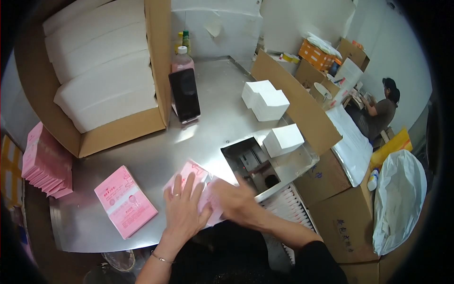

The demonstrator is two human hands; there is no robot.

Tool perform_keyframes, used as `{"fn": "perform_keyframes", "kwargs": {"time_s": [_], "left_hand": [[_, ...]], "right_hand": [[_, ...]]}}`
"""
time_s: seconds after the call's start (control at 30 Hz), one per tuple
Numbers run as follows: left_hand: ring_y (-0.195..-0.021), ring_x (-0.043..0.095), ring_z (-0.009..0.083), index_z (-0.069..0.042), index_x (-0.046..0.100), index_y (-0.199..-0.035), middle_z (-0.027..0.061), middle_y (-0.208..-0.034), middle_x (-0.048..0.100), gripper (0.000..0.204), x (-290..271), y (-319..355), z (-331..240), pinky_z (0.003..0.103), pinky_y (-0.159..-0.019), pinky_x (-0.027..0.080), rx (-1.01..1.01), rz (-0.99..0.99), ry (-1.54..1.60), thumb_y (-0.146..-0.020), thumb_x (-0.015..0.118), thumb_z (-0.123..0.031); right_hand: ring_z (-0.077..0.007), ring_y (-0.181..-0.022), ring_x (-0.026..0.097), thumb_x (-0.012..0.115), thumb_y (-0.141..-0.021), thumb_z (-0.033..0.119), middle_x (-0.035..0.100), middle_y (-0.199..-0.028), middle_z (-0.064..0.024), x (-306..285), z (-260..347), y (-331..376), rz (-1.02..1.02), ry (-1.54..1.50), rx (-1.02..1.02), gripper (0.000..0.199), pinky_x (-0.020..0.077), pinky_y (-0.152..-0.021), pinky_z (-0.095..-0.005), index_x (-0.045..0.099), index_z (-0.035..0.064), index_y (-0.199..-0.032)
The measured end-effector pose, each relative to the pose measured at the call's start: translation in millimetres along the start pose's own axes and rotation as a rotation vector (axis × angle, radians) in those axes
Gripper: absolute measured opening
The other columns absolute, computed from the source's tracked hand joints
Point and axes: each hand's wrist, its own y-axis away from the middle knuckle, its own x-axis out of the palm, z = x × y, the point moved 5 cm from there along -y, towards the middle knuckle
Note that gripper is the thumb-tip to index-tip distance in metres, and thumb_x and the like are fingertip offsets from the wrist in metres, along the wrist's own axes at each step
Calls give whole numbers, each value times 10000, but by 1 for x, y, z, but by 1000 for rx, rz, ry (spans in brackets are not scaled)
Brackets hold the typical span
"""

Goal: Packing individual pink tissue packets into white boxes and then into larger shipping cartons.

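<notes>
On the metal table, right in front of me, lies a pink printed packet (pixel 195 169) with a shiny clear part. My left hand (pixel 184 208) rests flat on it, fingers stretched out and spread. Over the packet's right end is my right hand (pixel 236 202), smeared by motion; its fingers cannot be made out, nor whether they grip the packet. To the left sits a stack of pink printed sheets or bags (pixel 125 201) with a pale band across it. Further left stands a tight row of pink packets (pixel 46 163).
A large carton (pixel 123 135) holds white stacks. A phone (pixel 185 95) leans against a bottle (pixel 183 59). White paper blocks (pixel 283 140) stand beside a rectangular opening (pixel 250 161) in the metal table (pixel 215 111). Boxes and a white bag (pixel 402 199) are right; another person (pixel 380 113) sits beyond.
</notes>
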Motion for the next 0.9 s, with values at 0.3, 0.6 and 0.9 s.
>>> {"fn": "perform_keyframes", "kwargs": {"time_s": [0.3, 0.6, 0.9], "left_hand": [[-903, 512, 324, -105, 659, -1182, 154, -1028, 546, 587, -14, -5, -15, 453, -745, 370, -148, -57, -172, -788, 711, -538], [-996, 529, 323, -63, 617, -1177, 169, -1083, 559, 413, -6, -2, -33, 465, -823, 423, 34, 172, -56, -808, 679, -237], [-871, 572, 338, -43, 470, -1427, 195, -960, 542, 768, -21, -2, -28, 445, -697, 481, 20, -20, 212, -704, 707, -151]], "right_hand": [[-320, -919, 575, 652, -887, 165, 588, -929, -151, -80, -147, 20, -38, 658, 571, 196, 451, -821, -449, 674, 36, -1033], [-378, -1126, 583, 574, -788, -32, 618, -1169, -176, -73, -136, 22, -104, 497, 424, 399, 451, -966, -493, 641, 6, -1179], [-424, -1177, 557, 603, -841, 184, 574, -1205, -262, 50, -9, 10, 602, 118, 230, 451, 287, -1068, -715, 582, 2, -1253]]}}
